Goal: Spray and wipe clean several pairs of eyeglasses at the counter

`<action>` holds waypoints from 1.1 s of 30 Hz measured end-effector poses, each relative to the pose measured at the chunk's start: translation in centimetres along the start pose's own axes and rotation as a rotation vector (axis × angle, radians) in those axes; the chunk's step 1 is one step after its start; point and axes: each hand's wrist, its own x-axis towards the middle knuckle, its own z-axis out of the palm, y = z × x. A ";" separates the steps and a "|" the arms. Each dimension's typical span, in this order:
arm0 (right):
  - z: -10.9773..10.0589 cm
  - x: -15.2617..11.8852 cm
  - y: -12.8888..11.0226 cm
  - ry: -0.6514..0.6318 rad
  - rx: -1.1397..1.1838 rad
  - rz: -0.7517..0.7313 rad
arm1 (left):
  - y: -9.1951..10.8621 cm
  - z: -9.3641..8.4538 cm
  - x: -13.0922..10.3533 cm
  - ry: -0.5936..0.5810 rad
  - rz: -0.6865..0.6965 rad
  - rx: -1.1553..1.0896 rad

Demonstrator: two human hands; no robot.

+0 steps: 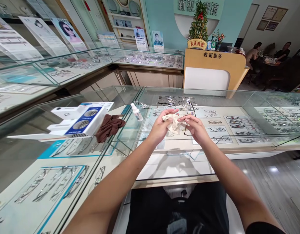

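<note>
Above the glass counter, my left hand (163, 125) is closed on a cream-coloured cleaning cloth (173, 123). My right hand (194, 126) pinches a pair of dark thin-framed eyeglasses (185, 127), held upright on edge beside the cloth. One temple arm of the glasses points up past my fingers. Whether the cloth touches a lens I cannot tell. Left of my hands, a white spray bottle (137, 112) stands on the glass. Farther left lies a crumpled brown cloth (109, 127).
A blue and white open box (84, 122) sits on the left counter by the brown cloth. Glass display cases (213, 143) hold rows of eyeglasses. A wooden cashier desk (214, 65) with a plant stands behind. Two people sit at a table at the far right.
</note>
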 end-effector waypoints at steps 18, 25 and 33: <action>0.0 -0.1 -1.1 0.035 0.139 -0.154 | -1.5 0.2 -0.9 -0.178 0.307 0.870; 0.8 -0.3 -0.8 0.026 0.187 -0.092 | -2.5 0.9 -1.1 -0.119 0.511 1.077; 0.4 -0.2 -1.2 0.047 0.156 -0.154 | -1.0 0.5 -1.0 -0.038 0.527 0.890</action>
